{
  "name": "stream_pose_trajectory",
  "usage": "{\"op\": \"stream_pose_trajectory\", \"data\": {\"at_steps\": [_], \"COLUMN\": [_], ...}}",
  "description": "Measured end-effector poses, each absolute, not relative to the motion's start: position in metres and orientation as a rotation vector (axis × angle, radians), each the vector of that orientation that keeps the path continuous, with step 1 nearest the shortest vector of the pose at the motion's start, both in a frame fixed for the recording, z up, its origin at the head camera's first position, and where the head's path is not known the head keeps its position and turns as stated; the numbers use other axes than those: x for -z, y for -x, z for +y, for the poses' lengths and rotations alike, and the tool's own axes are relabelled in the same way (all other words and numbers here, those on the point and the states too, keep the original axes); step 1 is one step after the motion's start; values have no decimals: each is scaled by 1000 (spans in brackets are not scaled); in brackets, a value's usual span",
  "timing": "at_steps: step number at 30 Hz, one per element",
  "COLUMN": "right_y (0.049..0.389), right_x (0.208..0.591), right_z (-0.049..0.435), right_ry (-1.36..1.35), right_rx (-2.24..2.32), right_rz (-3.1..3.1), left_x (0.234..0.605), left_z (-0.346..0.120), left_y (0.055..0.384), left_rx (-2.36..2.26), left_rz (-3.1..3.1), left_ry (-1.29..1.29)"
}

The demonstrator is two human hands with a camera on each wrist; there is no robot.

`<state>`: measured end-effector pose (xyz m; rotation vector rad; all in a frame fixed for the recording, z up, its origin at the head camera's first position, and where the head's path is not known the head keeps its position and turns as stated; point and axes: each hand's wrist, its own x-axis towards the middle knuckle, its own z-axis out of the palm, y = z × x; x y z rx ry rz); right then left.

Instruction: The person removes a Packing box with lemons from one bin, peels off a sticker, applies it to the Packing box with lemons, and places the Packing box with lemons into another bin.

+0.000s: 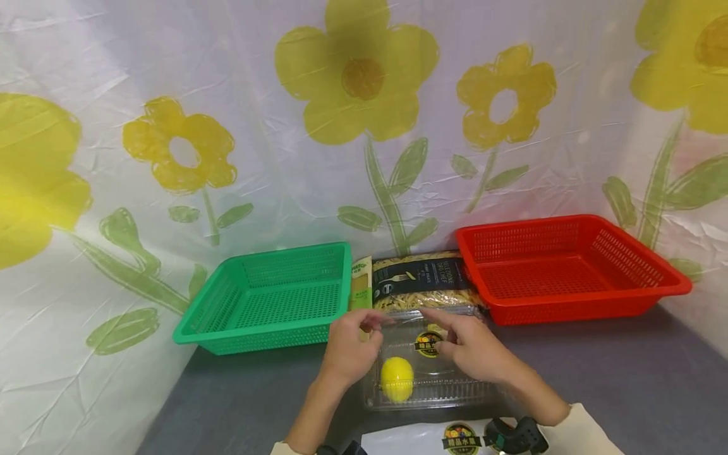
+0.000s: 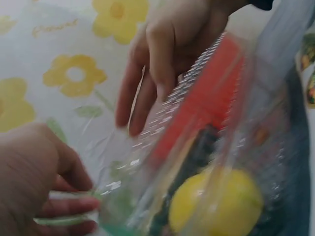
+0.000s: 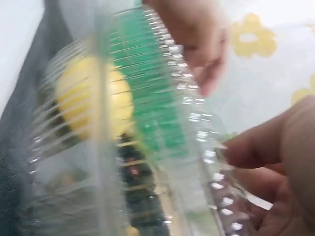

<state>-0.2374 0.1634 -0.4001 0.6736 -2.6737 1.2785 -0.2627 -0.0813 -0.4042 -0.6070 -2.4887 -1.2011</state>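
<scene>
A clear plastic clamshell box (image 1: 438,395) with a fruit sticker (image 1: 428,344) sits on the dark table, a yellow lemon (image 1: 397,379) in its near left corner. At the left side of its raised-looking lid, my left hand (image 1: 351,349) pinches the rim with curled fingers. My right hand (image 1: 474,346) holds the lid's rim on the other side, thumb and fingers on either face of the ridged edge (image 3: 216,184) in the right wrist view. Through the plastic in the left wrist view the lemon (image 2: 216,204) shows blurred. Both wrist views are smeared by motion.
A green basket (image 1: 267,332) stands at left and a red basket (image 1: 574,306) at right. Between them lie a pasta bag (image 1: 421,281) and a green-and-tan packet (image 1: 361,284). A white sheet with stickers (image 1: 409,440) is at the near edge; a flowered curtain (image 1: 273,177) hangs behind.
</scene>
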Motion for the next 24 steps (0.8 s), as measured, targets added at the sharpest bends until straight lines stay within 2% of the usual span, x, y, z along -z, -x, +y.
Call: {"op": "stream_pose_trajectory", "data": {"at_steps": [6,13,19,24], "right_y": [238,235,235,241], "right_x": [387,371,374,381], "right_z": [176,210,226,231], "right_ry": [-438,-131,-92,-51], "right_rx": [-1705,-1451,-1345,-1419], "right_rz": [-2388,-2536,-2956,-3009], "left_x": [399,395,403,412], "left_z": [-102,-110,-110,-108], "left_y": [268,264,262,263], "left_rx": [1286,1577,1902,2140], "left_rz": [-2803,-3093,-3071,-3016], "left_ry": [484,348,237,193]}}
